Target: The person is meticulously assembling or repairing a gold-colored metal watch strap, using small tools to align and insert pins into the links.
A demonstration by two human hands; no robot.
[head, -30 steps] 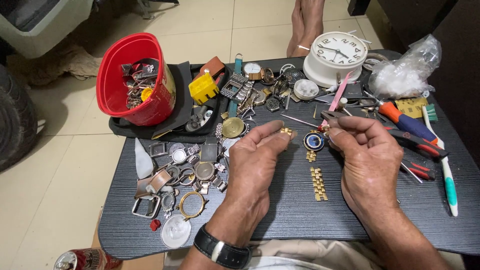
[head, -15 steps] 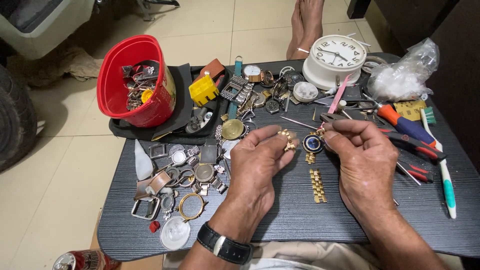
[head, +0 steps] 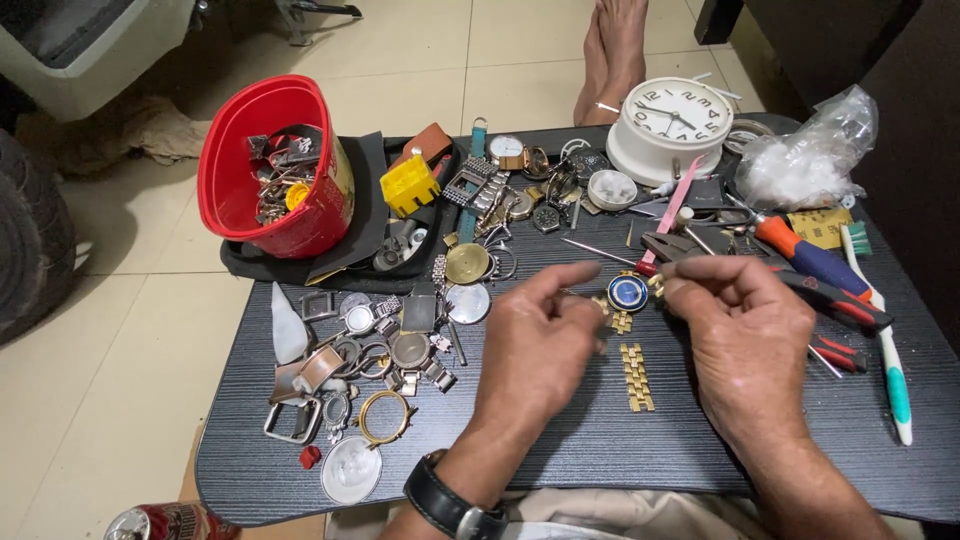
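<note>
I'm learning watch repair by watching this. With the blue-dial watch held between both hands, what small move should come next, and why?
Probably bring the gold bracelet piece up to the blue-dial watch. The right hand pinches the watch's side, the left hand hovers beside it, and the loose piece lies just below.

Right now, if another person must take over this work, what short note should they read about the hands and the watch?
Left hand: fingers at the gold strap end, left of the blue-dial watch.
Right hand: fingers pinch the watch's right edge.
A loose gold bracelet piece lies on the black table between the hands.
Done: watch in hand, one bracelet piece apart.
Left: that loose piece is not joined to the watch.
</note>
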